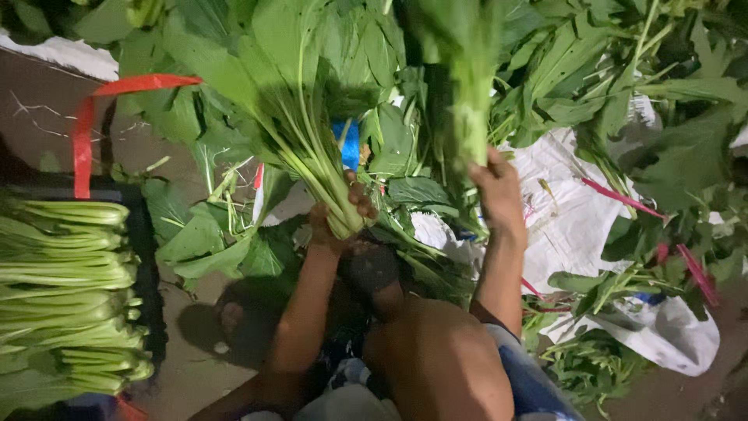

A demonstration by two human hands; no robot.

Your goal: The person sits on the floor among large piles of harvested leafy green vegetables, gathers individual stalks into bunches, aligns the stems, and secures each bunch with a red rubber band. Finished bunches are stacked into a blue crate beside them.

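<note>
Here, in the head view, the left hand (343, 214) is closed around the cut ends of a bundle of leafy greens (292, 117), whose stalks run up and slightly leftward from the grip, leaves fanning toward the top edge. The right hand (499, 191) is raised just beside it, fingers wrapped on the lower stalk of a second green bunch (463, 93), which stands almost straight up from the hand. The two bunches are near one another, apart at the stems and overlapping among the leaves. Loose greens (623, 70) crowd the top and right, lying on white sacking (569, 218). To the left a neat stack of trimmed stalks (62, 288) lies crosswise in a dark crate (144, 234) with a red strap (86, 132); the bare ground (187, 366) between crate and knees gives the only open room
</note>
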